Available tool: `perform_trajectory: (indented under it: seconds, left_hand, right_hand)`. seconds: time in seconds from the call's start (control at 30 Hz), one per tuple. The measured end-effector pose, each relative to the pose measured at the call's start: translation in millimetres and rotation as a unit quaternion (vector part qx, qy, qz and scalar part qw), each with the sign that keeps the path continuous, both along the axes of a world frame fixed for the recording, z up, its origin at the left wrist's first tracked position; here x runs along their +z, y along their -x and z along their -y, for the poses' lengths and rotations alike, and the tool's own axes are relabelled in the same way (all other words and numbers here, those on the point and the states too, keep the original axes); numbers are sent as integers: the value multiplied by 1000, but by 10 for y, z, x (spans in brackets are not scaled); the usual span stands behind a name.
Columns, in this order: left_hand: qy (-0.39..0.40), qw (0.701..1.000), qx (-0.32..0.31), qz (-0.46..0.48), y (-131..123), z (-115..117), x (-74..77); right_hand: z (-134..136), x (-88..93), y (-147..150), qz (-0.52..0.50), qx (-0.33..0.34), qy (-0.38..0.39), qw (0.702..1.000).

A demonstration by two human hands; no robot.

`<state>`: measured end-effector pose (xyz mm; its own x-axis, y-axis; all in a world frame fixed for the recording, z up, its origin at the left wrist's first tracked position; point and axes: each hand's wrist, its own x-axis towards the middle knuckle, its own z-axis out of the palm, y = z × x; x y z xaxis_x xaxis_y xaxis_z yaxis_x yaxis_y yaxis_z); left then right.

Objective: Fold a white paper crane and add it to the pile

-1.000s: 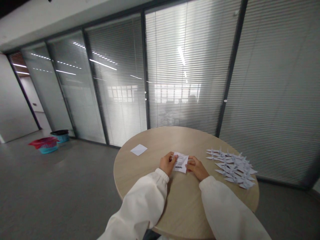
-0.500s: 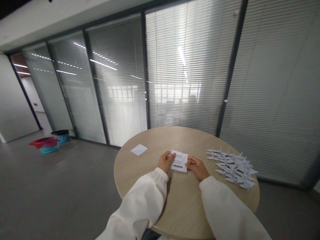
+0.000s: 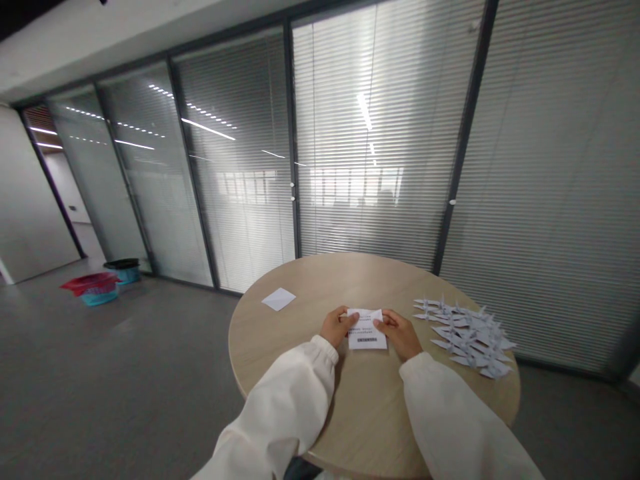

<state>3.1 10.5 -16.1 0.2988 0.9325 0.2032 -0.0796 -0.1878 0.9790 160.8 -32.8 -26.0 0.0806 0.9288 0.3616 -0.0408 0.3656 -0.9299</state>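
On the round wooden desk (image 3: 295, 333), the left hand (image 3: 339, 326) and right hand (image 3: 399, 335) hold a barcoded paper sheet (image 3: 367, 333) between them, a white paper square (image 3: 279, 299) lying well left, a heap of origami cranes (image 3: 467, 340) just right

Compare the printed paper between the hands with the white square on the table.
The printed paper shows text and a barcode; the white square looks blank. The left hand and right hand touch the printed paper; the white square lies untouched. Both are white paper on the round wooden table.
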Motion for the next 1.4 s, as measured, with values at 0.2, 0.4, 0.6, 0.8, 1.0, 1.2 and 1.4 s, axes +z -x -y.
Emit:
perform_trajectory:
  seconds: [0.2,0.4,0.6,0.8,1.0,1.2,1.4]
  left_hand:
    - [12,1000,3,25,-4,8,13]
    - [102,987,-49,112,-18,-28,-42]
    - [118,982,-61,136,-2,-49,-55]
    - [114,982,-77,129,16,-60,-44]
    - [106,980,-81,144,20,-80,-53]
    - [119,975,-72,171,12,-70,-32]
    - [122,976,-65,170,-2,-12,35]
  right_hand:
    - [32,40,7,25,3,-9,1000]
    - [73,68,15,81,-4,-47,996]
    - [128,105,52,191,-39,-107,975]
    - [121,65,75,302,-80,-167,935]
    - [114,57,75,317,-67,-181,929]
    - [111,52,76,302,-57,-177,935]
    - [99,41,82,298,-60,-170,938]
